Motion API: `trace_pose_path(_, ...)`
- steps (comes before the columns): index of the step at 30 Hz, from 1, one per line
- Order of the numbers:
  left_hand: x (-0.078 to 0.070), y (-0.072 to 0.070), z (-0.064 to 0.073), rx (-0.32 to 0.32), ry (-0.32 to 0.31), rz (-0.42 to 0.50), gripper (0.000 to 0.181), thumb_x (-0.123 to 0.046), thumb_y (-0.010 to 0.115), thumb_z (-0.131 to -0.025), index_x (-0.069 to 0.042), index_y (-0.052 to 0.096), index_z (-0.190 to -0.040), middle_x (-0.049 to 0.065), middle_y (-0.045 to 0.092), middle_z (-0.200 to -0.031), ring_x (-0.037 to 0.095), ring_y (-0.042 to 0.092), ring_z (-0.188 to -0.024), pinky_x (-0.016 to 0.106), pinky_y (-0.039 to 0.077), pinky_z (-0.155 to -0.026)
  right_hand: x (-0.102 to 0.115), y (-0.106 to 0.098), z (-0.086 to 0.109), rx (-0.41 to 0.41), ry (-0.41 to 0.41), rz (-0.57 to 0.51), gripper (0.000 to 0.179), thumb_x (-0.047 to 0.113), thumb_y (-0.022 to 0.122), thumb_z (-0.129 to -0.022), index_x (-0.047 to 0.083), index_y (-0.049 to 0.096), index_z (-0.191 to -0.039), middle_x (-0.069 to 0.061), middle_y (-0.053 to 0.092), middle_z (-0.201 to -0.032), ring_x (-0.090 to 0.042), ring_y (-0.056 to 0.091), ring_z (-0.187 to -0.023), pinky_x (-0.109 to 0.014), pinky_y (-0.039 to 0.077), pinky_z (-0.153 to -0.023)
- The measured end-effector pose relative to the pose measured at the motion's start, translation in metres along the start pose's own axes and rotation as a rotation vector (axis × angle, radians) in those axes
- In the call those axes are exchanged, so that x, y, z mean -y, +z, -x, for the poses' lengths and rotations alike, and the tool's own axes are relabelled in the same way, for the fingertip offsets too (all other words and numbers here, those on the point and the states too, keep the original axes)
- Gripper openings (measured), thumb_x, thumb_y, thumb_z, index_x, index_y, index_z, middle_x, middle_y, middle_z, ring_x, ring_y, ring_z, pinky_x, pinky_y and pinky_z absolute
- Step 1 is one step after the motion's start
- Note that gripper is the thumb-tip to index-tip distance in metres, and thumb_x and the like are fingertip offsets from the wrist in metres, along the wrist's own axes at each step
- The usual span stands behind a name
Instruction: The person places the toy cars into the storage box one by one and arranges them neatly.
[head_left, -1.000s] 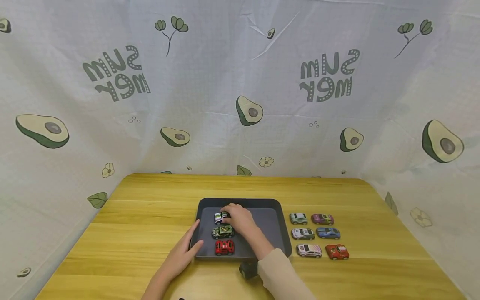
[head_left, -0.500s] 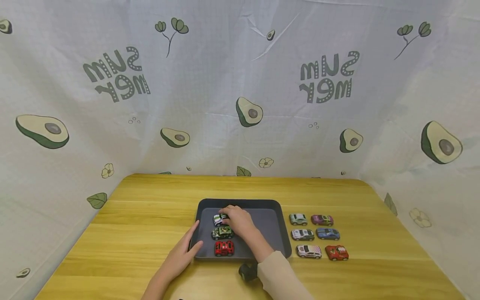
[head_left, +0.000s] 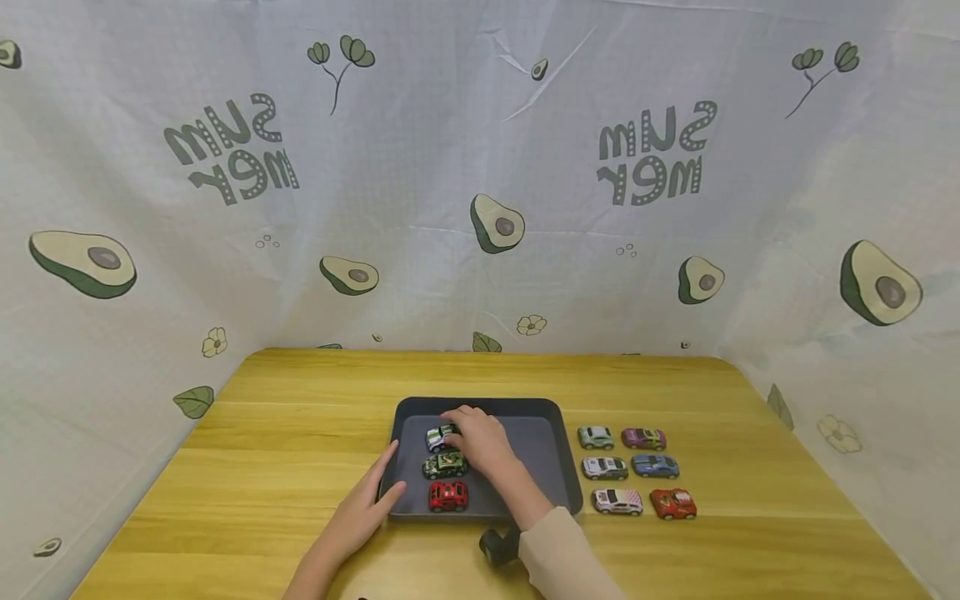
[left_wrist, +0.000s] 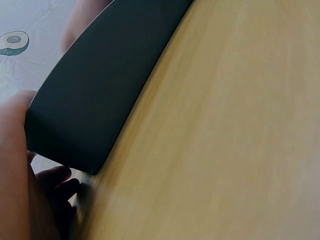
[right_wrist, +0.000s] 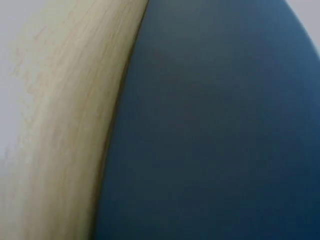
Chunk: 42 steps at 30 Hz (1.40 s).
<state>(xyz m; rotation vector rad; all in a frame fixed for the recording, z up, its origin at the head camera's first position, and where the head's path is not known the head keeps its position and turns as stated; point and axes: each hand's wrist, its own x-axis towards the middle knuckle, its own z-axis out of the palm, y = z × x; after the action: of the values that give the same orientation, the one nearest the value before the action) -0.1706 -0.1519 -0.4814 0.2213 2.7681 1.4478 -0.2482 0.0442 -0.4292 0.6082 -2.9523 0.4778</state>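
A dark tray [head_left: 536, 446] lies on the wooden table, its left side gripped by my left hand [head_left: 362, 504]. In the left wrist view the thumb side of that hand [left_wrist: 14, 150] lies at the tray wall [left_wrist: 100, 80], with curled fingertips by the tray's lower corner. My right hand [head_left: 483, 442] reaches into the tray and holds a white toy car [head_left: 437, 438] with green marks between thumb and fingers. Part of this car is hidden by the hand. Nearer me in the same column are a dark green patterned toy car [head_left: 444, 465] and a red toy car [head_left: 448, 497].
Right of the tray stand several toy cars in two columns, among them a blue one [head_left: 656, 466], a purple one [head_left: 643, 438] and a red one [head_left: 673, 503]. A black wrist camera [head_left: 498, 546] hangs under the right sleeve. A printed curtain [head_left: 420, 167] closes off the back.
The white toy car has shifted slightly left in the tray with my right hand. Since half a second ago the right fingers have moved only slightly. The left hand stays at the tray.
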Motion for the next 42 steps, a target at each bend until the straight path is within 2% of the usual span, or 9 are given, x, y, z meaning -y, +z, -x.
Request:
trace_pose_path(6,0.001,-0.001,-0.001,-0.003,0.024,-0.005,0.063,-0.041,0.049,-0.091,-0.023,0.022,-0.145,0.013,0.028,-0.148,0.035,0.028,-0.135,0.056,0.026,-0.106,-0.002,-0.005,0.007,-0.037,-0.013,0.011,0.036,0.030,0.064,-0.083,0.021,0.061,-0.117,0.001,0.062,-0.115,-0.021,0.057,-0.105,-0.042,0.047,-0.087)
trace_pose_path(14,0.003,-0.001,-0.003,-0.011,0.021,-0.007,0.062,-0.042,0.050,-0.091,-0.026,0.023,-0.145,0.010,0.028,-0.148,0.033,0.028,-0.135,0.055,0.026,-0.107,-0.005,-0.008,0.014,-0.101,0.008,-0.015,0.031,0.031,0.064,-0.082,0.019,0.065,-0.111,0.001,0.064,-0.109,-0.021,0.058,-0.103,-0.040,0.049,-0.085)
trace_pose_path(26,0.002,0.000,-0.002,0.007,-0.002,0.003,0.063,-0.043,0.050,-0.090,-0.027,0.022,-0.145,0.009,0.027,-0.149,0.031,0.027,-0.136,0.054,0.025,-0.108,-0.009,-0.014,0.032,-0.295,0.067,-0.063,0.018,0.028,0.066,-0.081,0.018,0.068,-0.096,0.002,0.066,-0.095,-0.018,0.062,-0.089,-0.037,0.051,-0.077)
trace_pose_path(42,0.001,0.000,-0.002,0.011,0.006,-0.009,0.063,-0.042,0.048,-0.091,-0.025,0.022,-0.145,0.012,0.027,-0.149,0.034,0.027,-0.136,0.055,0.025,-0.107,-0.024,-0.026,0.056,-0.406,0.060,-0.087,0.016,0.022,0.069,-0.080,0.016,0.067,-0.095,0.002,0.066,-0.094,-0.017,0.062,-0.088,-0.037,0.050,-0.080)
